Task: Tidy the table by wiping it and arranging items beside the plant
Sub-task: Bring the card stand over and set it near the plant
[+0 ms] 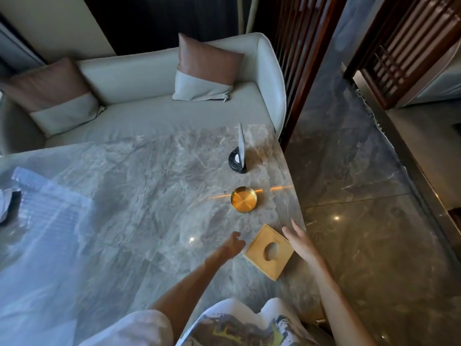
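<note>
A square golden tissue box (269, 252) with an oval hole in its lid lies near the right edge of the grey marble table (139, 186). My left hand (233, 244) hovers just left of the box, fingers loosely curled, holding nothing. My right hand (298, 239) is open on the box's right side, fingers spread, close to its corner. Farther back stand a round gold dish (243, 199) and a black-based stand holding an upright card (239, 153). No plant is in view.
A pale sofa (154, 113) with two brown-and-grey cushions (204, 71) runs behind the table. Dark glossy floor (361, 221) lies to the right, with a wooden slatted screen (301, 58). A dark object (10, 208) sits at the table's left edge.
</note>
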`<state>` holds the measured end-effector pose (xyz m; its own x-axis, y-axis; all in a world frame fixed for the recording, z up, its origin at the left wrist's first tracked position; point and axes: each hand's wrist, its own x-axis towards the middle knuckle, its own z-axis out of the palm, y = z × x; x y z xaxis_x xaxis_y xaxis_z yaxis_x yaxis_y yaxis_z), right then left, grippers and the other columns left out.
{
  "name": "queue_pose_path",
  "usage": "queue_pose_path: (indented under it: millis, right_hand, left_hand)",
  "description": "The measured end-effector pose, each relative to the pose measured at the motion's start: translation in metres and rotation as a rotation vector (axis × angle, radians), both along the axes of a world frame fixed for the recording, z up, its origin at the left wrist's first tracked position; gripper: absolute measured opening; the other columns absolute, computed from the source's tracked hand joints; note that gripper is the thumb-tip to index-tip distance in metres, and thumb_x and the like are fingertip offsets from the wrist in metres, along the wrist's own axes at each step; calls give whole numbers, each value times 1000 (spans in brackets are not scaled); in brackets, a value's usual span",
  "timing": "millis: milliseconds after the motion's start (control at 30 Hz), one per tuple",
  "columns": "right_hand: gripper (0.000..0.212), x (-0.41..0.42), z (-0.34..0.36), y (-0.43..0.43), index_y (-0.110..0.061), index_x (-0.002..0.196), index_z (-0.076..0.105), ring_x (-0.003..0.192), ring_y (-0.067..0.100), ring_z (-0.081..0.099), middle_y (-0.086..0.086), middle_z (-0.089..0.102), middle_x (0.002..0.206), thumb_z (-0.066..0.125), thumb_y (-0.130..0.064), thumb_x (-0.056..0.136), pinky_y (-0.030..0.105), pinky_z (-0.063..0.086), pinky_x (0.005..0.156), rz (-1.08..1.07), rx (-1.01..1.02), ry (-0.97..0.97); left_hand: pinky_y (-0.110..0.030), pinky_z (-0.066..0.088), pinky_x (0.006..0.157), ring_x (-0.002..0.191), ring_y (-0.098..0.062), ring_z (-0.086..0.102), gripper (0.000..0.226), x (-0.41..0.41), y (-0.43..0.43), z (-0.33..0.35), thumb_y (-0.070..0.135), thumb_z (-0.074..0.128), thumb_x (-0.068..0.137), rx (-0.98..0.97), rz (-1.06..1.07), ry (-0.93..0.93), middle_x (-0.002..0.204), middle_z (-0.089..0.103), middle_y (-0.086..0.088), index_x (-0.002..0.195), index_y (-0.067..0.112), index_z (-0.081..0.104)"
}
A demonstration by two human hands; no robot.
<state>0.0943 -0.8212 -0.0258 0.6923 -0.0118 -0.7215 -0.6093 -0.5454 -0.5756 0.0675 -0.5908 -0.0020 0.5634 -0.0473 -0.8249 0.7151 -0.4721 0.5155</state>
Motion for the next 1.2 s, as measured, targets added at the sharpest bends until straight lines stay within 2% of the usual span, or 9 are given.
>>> queue_pose_path:
  millis: [133, 200, 267, 500, 667, 833, 1000, 1100, 1200]
  right_hand:
    - [70, 41, 10, 15, -28, 153, 22, 148, 30, 24, 7, 26, 161, 44, -58, 94, 51, 23, 120, 77, -16, -50]
    - [70, 66, 18, 27, -31, 153, 23, 147, 29, 27, 6, 28, 160, 44, -61, 92, 50, 26, 118, 114, -9, -86]
    - [71, 97, 29, 42, -28, 152, 27, 147, 25, 30, 3, 30, 160, 47, -60, 91, 45, 27, 119, 139, 10, -159]
    - [76, 214, 67, 119, -13, 149, 34, 142, 24, 39, 11, 41, 154, 52, -57, 89, 39, 31, 118, 200, 60, -319]
    - [42, 256, 69, 159, -11, 110, 59, 110, 34, 61, 17, 68, 113, 50, -47, 93, 40, 49, 94, 258, -27, -373]
    - [34, 270, 64, 170, -4, 106, 63, 104, 38, 63, 21, 68, 110, 38, -27, 100, 38, 49, 85, 246, -173, -416]
    - [29, 273, 65, 154, -8, 77, 55, 80, 30, 59, 10, 63, 79, 41, -21, 98, 34, 40, 63, 253, -57, -429]
    - [32, 267, 69, 146, 4, 89, 60, 91, 38, 65, 21, 70, 94, 43, -21, 98, 42, 51, 75, 212, 21, -388]
    - [30, 251, 77, 150, 6, 102, 63, 99, 34, 69, 23, 71, 108, 45, -16, 99, 52, 57, 88, 57, 211, -274]
  left_hand:
    - [-16, 36, 61, 65, -1, 37, 18, 28, 20, 2, 3, 43, 98, 63, 64, -8, 85, 46, 4, 109, 10, 56]
    - [-17, 36, 60, 63, -2, 36, 31, 49, 28, 5, 6, 40, 98, 95, 117, -29, 73, 38, 9, 73, 23, 46]
    - [-16, 33, 51, 59, -7, 35, 37, 70, 36, 9, 0, 41, 98, 51, 179, -52, 69, 38, 2, 66, 20, 41]
    - [-24, 24, 52, 58, -14, 36, 31, 149, 55, 24, 0, 37, 93, 34, 386, -141, 72, 43, -6, 68, 16, 46]
    - [-25, 19, 53, 57, -12, 30, 27, 193, 59, 22, 2, 36, 92, 5, 442, -181, 70, 37, -5, 70, 15, 44]
    - [-22, 22, 51, 56, -9, 26, 34, 230, 58, 10, 5, 36, 96, -59, 531, -204, 64, 29, 0, 64, 17, 37]
    - [-20, 47, 69, 74, -16, 49, 24, 247, 59, 2, 14, 35, 100, -124, 642, -156, 80, 51, -5, 105, 3, 56]
    - [-31, 42, 89, 91, -21, 43, 37, 244, 68, -3, 15, 38, 98, -91, 697, -145, 98, 47, -10, 126, -7, 50]
    - [-33, 40, 87, 97, -22, 48, 38, 227, 82, -2, 5, 38, 95, -108, 767, -153, 104, 53, -12, 130, -2, 50]
